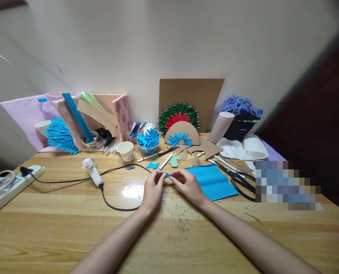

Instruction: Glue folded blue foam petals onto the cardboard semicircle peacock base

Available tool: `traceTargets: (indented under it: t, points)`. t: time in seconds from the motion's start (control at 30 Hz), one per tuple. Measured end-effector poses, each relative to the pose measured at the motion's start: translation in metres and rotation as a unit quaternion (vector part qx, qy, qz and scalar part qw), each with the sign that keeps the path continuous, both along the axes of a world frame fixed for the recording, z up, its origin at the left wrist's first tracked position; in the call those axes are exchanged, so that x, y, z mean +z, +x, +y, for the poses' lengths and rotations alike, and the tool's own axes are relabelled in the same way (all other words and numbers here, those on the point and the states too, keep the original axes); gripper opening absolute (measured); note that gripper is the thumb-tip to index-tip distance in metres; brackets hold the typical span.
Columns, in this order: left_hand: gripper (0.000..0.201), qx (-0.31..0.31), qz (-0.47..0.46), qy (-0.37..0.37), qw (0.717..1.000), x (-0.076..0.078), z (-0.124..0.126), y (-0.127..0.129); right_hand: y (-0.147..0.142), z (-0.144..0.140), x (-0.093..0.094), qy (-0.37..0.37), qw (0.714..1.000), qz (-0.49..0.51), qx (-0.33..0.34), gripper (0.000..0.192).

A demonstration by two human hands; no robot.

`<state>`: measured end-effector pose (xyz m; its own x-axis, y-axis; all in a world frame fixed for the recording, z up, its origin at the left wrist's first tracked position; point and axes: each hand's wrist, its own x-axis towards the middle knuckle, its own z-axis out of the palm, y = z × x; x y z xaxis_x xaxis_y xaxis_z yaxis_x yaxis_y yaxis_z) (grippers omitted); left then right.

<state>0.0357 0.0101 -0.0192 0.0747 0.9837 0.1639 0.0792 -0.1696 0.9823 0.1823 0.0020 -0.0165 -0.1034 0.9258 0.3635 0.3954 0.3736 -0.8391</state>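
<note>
My left hand (153, 188) and my right hand (188, 185) meet over the middle of the table, fingers closed in a pinch. Between their fingertips is a small folded blue piece (168, 176), which looks like paper; the fingers partly cover it. Just right of my right hand lies a folded blue sheet (216, 182). Beyond my left hand are loose blue cut pieces (153, 165) and a clear bowl (148, 148) of more such pieces. Behind both hands, a cardboard half-disc (181, 127) carries a fan of blue petals (180, 139).
A white glue gun (93, 172) stands left, its black cord looping beside my left hand. Large black scissors (239, 179) lie right. Markers (166, 161), cardboard scraps (205, 147) and a paper cup (126, 151) sit behind. A power strip (12, 186) is at far left.
</note>
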Motion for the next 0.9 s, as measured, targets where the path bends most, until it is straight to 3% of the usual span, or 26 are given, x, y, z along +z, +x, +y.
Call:
traceTargets:
  t: [0.9]
  points:
    - [0.024,0.027,0.014,-0.017,0.999,0.0054,-0.0020,-0.0014,-0.0003,-0.0011,0.0028,0.022,1.000,-0.004,-0.016,0.011]
